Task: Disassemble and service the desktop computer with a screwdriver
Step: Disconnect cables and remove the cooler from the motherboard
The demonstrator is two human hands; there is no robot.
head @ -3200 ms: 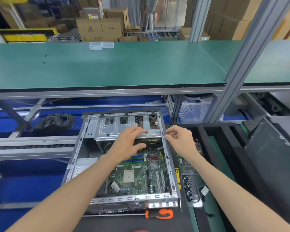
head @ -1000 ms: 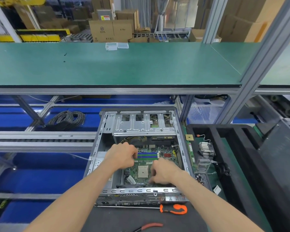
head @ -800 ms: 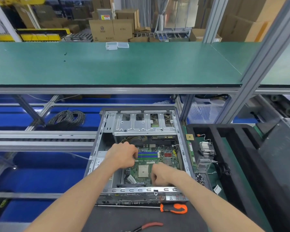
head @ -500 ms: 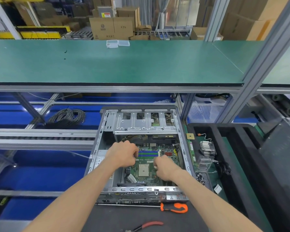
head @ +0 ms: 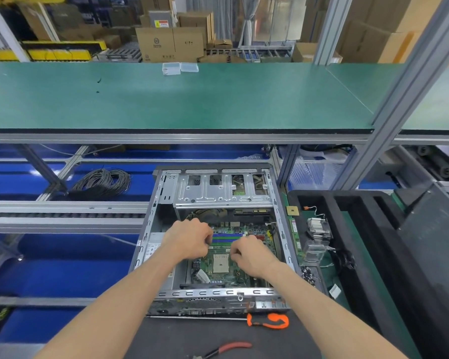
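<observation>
Both hands work inside the open grey steel desktop computer case [head: 151, 229], curled over the green motherboard [head: 237, 274]. The left hand [head: 189, 239] has its grip narrow, fingers bent down at the board's left side; the right hand [head: 252, 253] likewise has a narrow grip, fingertips tucked near the blue memory slots [head: 224, 238]. Whether either pinches something cannot be told, since the fingertips are hidden.

The pale square processor socket [head: 221, 264] lies between the two hands, just below their knuckles, about equally close to each. The board's long axis runs away from the person, toward the silver drive cage [head: 218, 193].

The orange-handled screwdriver [head: 268, 321] lies on the dark surface [head: 166, 338] touching or just beside the case's near edge, shaft pointing left; the right hand is nearer its handle. Red-handled pliers [head: 228, 348] lie closer still to the person.
</observation>
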